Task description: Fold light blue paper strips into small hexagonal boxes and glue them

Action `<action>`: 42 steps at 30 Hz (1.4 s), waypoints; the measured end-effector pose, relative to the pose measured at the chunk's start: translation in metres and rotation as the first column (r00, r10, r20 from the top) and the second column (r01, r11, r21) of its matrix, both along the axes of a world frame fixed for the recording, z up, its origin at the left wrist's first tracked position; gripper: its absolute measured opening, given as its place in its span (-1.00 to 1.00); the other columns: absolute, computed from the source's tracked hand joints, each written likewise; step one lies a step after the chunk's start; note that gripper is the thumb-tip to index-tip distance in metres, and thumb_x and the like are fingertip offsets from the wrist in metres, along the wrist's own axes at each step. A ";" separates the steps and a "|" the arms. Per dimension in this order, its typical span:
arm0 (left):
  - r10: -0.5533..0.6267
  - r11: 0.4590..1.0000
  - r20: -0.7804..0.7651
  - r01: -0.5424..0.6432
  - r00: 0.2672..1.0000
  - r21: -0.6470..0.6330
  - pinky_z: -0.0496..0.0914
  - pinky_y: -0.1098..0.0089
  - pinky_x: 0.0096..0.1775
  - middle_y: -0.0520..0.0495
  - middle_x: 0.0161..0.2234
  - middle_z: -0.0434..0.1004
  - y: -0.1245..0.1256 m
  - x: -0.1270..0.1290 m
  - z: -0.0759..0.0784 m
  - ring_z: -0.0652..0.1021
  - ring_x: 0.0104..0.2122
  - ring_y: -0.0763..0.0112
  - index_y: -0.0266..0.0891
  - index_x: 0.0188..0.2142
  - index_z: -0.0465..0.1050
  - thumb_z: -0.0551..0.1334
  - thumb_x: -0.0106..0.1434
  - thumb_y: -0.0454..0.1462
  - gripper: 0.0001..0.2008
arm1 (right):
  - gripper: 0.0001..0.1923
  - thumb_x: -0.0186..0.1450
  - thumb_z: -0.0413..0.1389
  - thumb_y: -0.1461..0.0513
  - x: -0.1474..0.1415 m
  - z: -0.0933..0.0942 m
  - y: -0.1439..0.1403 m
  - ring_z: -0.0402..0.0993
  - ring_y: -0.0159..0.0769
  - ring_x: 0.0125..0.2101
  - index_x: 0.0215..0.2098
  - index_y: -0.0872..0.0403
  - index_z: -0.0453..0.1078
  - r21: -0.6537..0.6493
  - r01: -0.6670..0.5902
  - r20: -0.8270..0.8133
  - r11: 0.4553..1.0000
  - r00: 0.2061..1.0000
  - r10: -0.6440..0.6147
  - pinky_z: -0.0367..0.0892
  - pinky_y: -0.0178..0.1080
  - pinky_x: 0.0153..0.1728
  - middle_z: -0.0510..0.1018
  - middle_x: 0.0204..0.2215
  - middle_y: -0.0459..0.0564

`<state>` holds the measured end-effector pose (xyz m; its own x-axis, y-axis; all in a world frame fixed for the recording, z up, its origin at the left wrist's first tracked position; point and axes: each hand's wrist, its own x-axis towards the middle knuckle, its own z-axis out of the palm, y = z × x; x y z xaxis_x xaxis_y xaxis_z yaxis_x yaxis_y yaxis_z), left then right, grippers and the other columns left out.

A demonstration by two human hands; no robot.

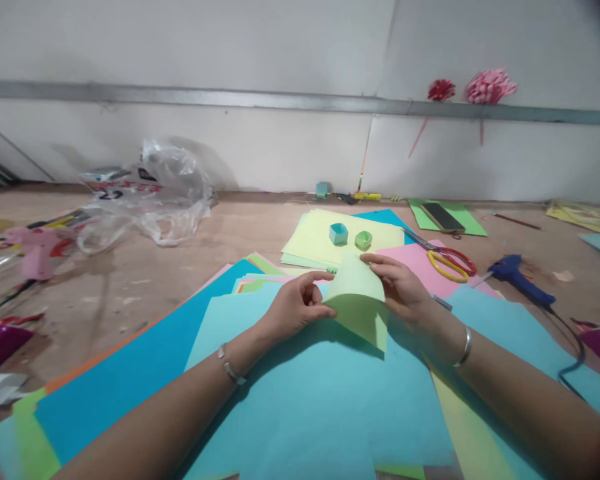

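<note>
A light green sheet of paper (357,293) is bent into a curve between my two hands, over a pale blue sheet (305,393). My left hand (300,303) pinches its left edge between thumb and fingers. Along the right edge, my right hand (400,287) grips the same sheet, with its fingers over the top. Just beyond the sheet stand a small blue folded paper box (339,234) and a small green one (363,240) on pale yellow paper (310,233).
Scissors (445,257) with red and yellow handles and a blue glue gun (520,280) lie to the right. A phone (443,217) rests on green paper behind. At left are a pink glue gun (35,253) and a plastic bag (155,193). Paper flowers (490,87) hang on the wall rail.
</note>
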<state>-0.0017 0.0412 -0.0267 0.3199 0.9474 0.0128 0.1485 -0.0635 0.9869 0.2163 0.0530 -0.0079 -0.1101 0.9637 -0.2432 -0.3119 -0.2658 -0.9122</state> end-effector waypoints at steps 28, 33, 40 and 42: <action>0.074 0.995 0.054 -0.070 0.996 -0.078 0.06 0.45 -0.65 0.05 -0.72 0.29 -0.004 0.002 -0.003 0.25 -0.72 0.54 -0.25 -0.57 0.38 0.35 0.07 -0.04 -0.66 | -0.78 0.15 0.09 0.11 -0.008 -0.007 -0.008 0.32 -0.38 -0.45 -0.35 0.11 0.35 0.257 -0.289 0.596 0.922 0.799 0.085 0.24 -0.30 -0.43 0.44 -0.46 -0.09; 0.408 0.910 0.221 -0.413 0.886 -0.025 0.20 0.44 -0.57 0.02 -0.64 0.37 0.000 -0.005 0.002 0.35 -0.62 0.47 -0.26 -0.49 0.43 0.19 0.17 0.13 -0.52 | -0.90 0.10 0.06 0.23 -0.007 -0.003 -0.010 0.23 -0.44 -0.53 -0.49 0.12 0.36 0.161 -0.543 0.720 0.824 0.635 0.278 0.14 -0.35 -0.51 0.35 -0.58 -0.16; 0.424 0.903 0.337 -0.423 0.841 -0.079 0.12 0.47 -0.61 0.02 -0.65 0.34 0.013 -0.015 0.005 0.28 -0.66 0.52 -0.27 -0.45 0.46 0.15 0.18 0.19 -0.46 | -0.89 0.09 0.04 0.33 -0.006 0.003 -0.016 0.22 -0.45 -0.54 -0.49 0.12 0.42 0.018 -0.752 0.843 0.659 0.366 0.395 0.10 -0.36 -0.49 0.36 -0.59 -0.18; 0.380 0.925 0.312 -0.366 0.870 -0.105 0.14 0.47 -0.60 0.01 -0.64 0.36 0.013 -0.014 0.004 0.30 -0.66 0.53 -0.29 -0.46 0.47 0.19 0.14 0.20 -0.45 | -0.88 0.13 0.04 0.33 -0.006 0.004 -0.016 0.24 -0.44 -0.52 -0.47 0.12 0.43 0.010 -0.758 0.865 0.652 0.334 0.375 0.10 -0.35 -0.48 0.37 -0.57 -0.17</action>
<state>-0.0156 0.0541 -0.0232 -0.0727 0.9973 0.0124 -0.1721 -0.0248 0.9848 0.2107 0.0372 -0.0042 -0.6315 0.7471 -0.2075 0.6078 0.3109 -0.7307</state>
